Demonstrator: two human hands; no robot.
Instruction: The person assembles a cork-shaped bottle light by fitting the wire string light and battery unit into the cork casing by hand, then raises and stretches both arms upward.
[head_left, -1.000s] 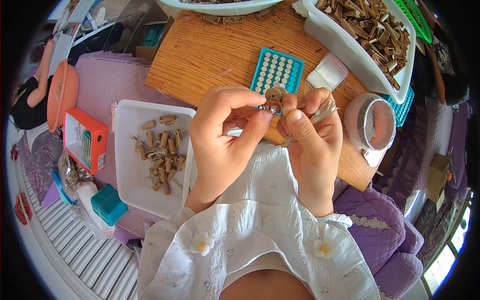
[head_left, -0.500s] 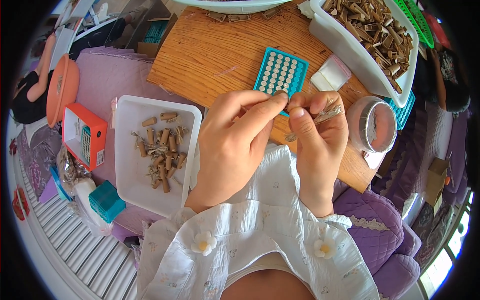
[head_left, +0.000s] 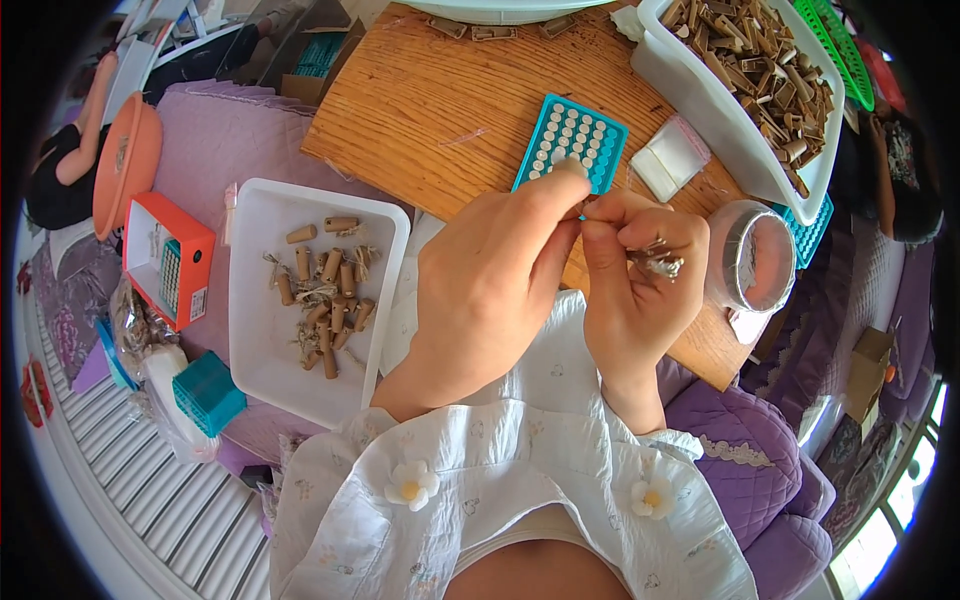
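Observation:
Both hands meet in front of my chest, fingertips almost touching. My left hand (head_left: 490, 285) is closed in a pinch, and what it holds is too small to make out. My right hand (head_left: 645, 280) is closed around a bunch of thin beige strings (head_left: 656, 262) whose ends stick out between the fingers. Just beyond the fingers lies a teal tray (head_left: 606, 170) with rows of small round cream pieces (head_left: 569, 133). A small clear packet with white content (head_left: 670, 158) rests to its right.
On the left stands a white bin (head_left: 245, 300) of brown cylinders with strings. Another white bin (head_left: 655, 60), full of brown pieces, is at the far right of the wooden table (head_left: 400, 90). A round tub (head_left: 748, 255) sits near its right edge. Other people are at both sides.
Both hands have shifted slightly to the right and stay together. My right hand has turned, so the string bunch now points more toward me and less of it shows.

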